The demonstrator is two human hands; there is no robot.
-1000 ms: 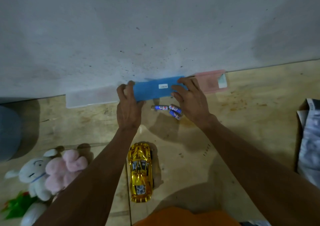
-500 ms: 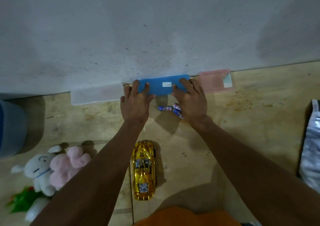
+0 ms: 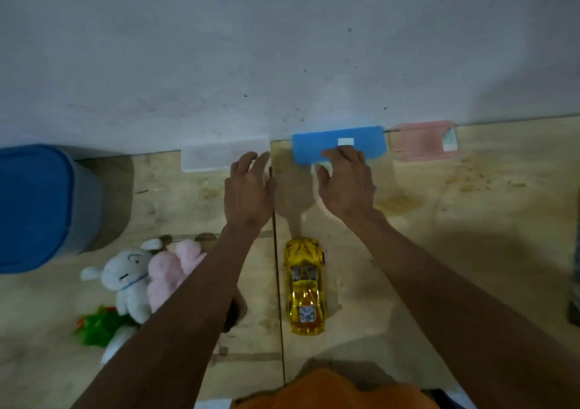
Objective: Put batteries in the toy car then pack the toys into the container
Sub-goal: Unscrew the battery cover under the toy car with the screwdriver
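While the right hand (image 3: 345,182) lies palm-down with fingers on the near edge of the blue box (image 3: 338,143) by the far wall, the batteries are hidden beneath it; whether it grips any, I cannot tell. Left hand (image 3: 249,189) hovers open, empty. Judged best: gather the batteries, bring them near to the yellow toy car (image 3: 305,286). Left, the large blue container (image 3: 37,207) waits; plush toys (image 3: 147,276) lie near it, clear of the path.

head cam | looks steeply down, forward | close over floor (image 3: 470,220), seemingly
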